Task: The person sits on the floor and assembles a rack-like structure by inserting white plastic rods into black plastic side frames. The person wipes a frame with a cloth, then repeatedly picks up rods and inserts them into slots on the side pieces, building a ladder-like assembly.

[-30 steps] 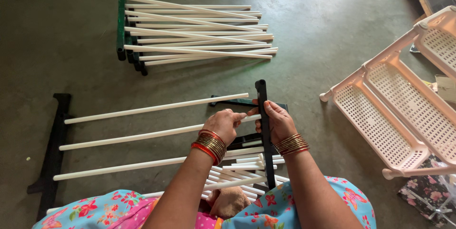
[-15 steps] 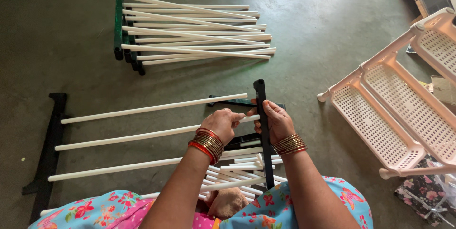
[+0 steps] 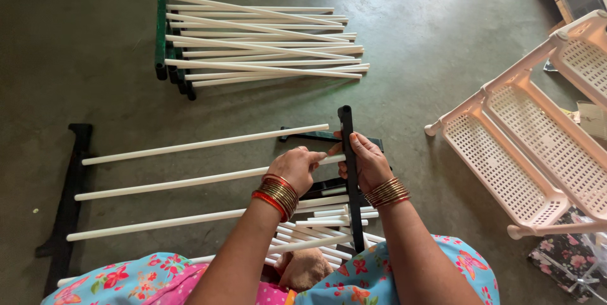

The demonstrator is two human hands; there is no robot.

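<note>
The black side rail (image 3: 348,172) is standing nearly upright over the floor (image 3: 95,58), and the right hand (image 3: 368,163) is wrapping closed around its middle. Just left of the rail, the left hand (image 3: 297,167) is pinching the second white rod (image 3: 190,182), whose tip is meeting the rail. The other ends of the rods are sitting in a second black rail (image 3: 69,197) well to the left of the held rail. Beyond the rail, a bundle of white rods on green bars (image 3: 253,42) is lying flat. Far to its right, a pale pink perforated rack (image 3: 525,153) is resting. Loose white rods (image 3: 310,232) are lying beside the rail's lower end.
</note>
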